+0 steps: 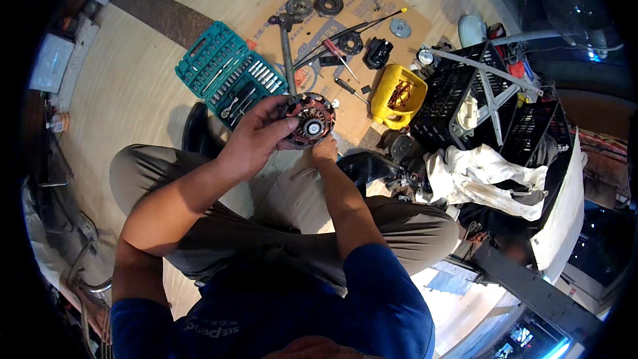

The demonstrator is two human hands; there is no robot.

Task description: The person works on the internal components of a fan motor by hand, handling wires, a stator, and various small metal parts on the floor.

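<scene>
In front of my knees, my left hand (262, 131) grips a round motor part with copper windings (310, 118). A shiny ring like a bearing sits at its middle. My left thumb lies over its face, and the other fingers go behind it. Just below its right edge is my right hand (324, 151), with fingers curled and partly hidden. I cannot make out what it holds, or whether it touches the part. Beyond my hands a hammer (287, 56), a red-handled screwdriver (340, 58) and a second screwdriver (350, 90) lie on flattened cardboard (266, 33).
An open green socket set (229, 70) lies left of the cardboard. Round metal discs (328, 4) and a black plastic piece (377, 53) rest farther off. A cut yellow jug (399, 96), black crates (455, 86) and white cloth (485, 176) stand to the right.
</scene>
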